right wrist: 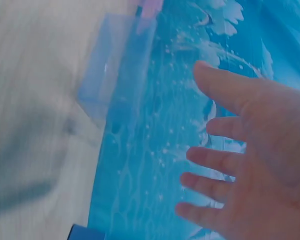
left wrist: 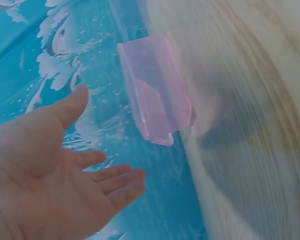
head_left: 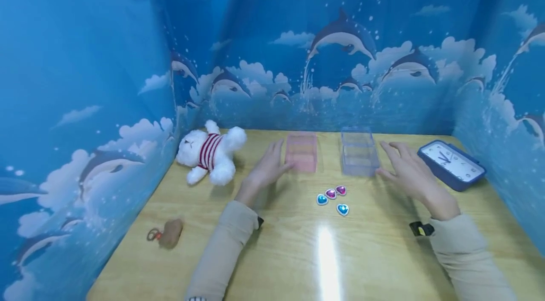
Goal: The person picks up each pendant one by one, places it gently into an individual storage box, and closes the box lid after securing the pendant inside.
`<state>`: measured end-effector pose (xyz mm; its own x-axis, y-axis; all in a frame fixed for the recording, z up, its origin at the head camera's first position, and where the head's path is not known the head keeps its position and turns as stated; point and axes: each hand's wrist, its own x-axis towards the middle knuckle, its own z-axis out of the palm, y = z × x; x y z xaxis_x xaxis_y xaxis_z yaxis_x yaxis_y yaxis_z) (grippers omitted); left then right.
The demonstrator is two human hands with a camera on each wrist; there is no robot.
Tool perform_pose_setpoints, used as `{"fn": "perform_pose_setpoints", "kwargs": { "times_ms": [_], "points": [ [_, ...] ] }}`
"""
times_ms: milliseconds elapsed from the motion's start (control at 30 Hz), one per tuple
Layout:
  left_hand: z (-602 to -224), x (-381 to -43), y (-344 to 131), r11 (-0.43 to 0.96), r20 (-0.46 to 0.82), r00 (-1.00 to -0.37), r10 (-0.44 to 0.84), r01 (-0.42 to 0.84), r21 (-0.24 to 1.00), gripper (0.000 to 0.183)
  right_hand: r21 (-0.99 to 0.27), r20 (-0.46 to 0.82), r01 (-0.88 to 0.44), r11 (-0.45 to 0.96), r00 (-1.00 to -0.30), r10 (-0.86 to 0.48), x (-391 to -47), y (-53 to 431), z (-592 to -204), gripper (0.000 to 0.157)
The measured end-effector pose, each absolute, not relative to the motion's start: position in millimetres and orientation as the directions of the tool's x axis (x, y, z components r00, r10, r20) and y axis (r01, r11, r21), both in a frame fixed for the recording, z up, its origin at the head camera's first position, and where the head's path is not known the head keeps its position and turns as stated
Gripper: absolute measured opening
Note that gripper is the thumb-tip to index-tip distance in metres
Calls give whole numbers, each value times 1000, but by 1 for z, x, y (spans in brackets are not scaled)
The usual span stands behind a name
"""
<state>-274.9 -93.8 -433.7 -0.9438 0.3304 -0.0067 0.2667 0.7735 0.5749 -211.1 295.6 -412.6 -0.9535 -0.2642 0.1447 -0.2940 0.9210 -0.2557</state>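
My left hand (head_left: 267,168) reaches over the table beside a pink clear plastic box (head_left: 301,152), its fingers spread and holding nothing. In the left wrist view the palm and the pink box (left wrist: 157,90) stand apart. On the other side, my right hand (head_left: 406,171) is just right of a blue clear plastic box (head_left: 359,152), fingers straight and apart. The right wrist view has this blue box (right wrist: 117,67) away from the fingertips. In front of both boxes lie heart-shaped gems: two pink ones (head_left: 330,193) and two blue ones (head_left: 342,209).
A white plush toy (head_left: 223,159) in a striped shirt lies at the back left. Nearer on the left is a small brown keychain (head_left: 171,234). A blue-framed clock (head_left: 452,163) lies at the right. Dolphin-print curtains (head_left: 272,55) enclose the table's back and sides.
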Motion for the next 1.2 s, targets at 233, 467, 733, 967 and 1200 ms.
{"fn": "perform_pose_setpoints", "kwargs": {
  "times_ms": [233,467,733,967,1200],
  "points": [
    [-449,-288,-87,709,-55,-954,294,179,682,91,-250,237,-447,859,-888,-393,-210,267,-426,69],
    [-455,-300,-74,694,-43,-958,283,173,699,86,-285,181,-547,787,-837,-516,-211,248,-438,56],
    [-453,-304,-69,644,-84,-958,276,119,756,90,-309,134,-609,730,-788,-601,-208,231,-448,35],
    [-455,-303,-67,641,-106,-959,262,91,762,91,-356,63,-634,686,-749,-660,-196,220,-450,25],
    [-455,-308,-64,610,-61,-959,277,126,782,87,-328,-20,-607,724,-761,-648,-188,210,-448,25]
  ]
}}
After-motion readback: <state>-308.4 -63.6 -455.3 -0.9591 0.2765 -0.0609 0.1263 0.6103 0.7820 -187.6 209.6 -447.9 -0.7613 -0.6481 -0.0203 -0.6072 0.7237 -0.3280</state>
